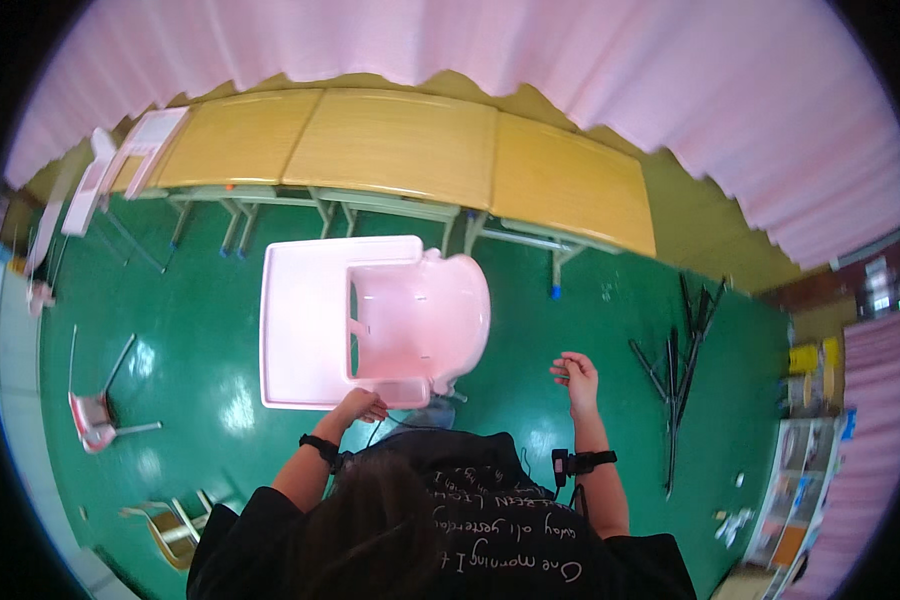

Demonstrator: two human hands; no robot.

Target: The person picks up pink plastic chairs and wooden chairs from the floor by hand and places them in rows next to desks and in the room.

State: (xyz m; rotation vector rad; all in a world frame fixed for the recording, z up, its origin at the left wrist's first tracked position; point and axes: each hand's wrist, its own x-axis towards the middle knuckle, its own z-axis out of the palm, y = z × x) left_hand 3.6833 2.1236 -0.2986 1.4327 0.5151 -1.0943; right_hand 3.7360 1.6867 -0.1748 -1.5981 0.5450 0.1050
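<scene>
One pink baby chair (455, 310) is seen in the head view, placed in front of the body, with its rounded seat to the right and its wide, flat tray (305, 325) to the left. Its underside is mostly hidden. The left hand (362, 404) is held at the near edge of the tray, fingers curled; whether the edge is gripped or only brushed cannot be told. The right hand (576, 372) is held out to the right of the seat, well apart from it, with fingers loosely bent; whether anything small is held there cannot be told. A black band (320, 447) is worn on the left wrist and another on the right.

The floor (530, 335) is shiny green. Beyond the chair, a row of yellow-topped tables (400, 140) is set along the wall, below a pink curtain (660, 70). On the right, several black bars (672, 390) are laid on the floor, and a white shelf (790, 480) is placed farther out. On the left, a small chair (92, 420) is seen with its legs spread, and a wooden chair (175, 538) is partly shown nearer the body.
</scene>
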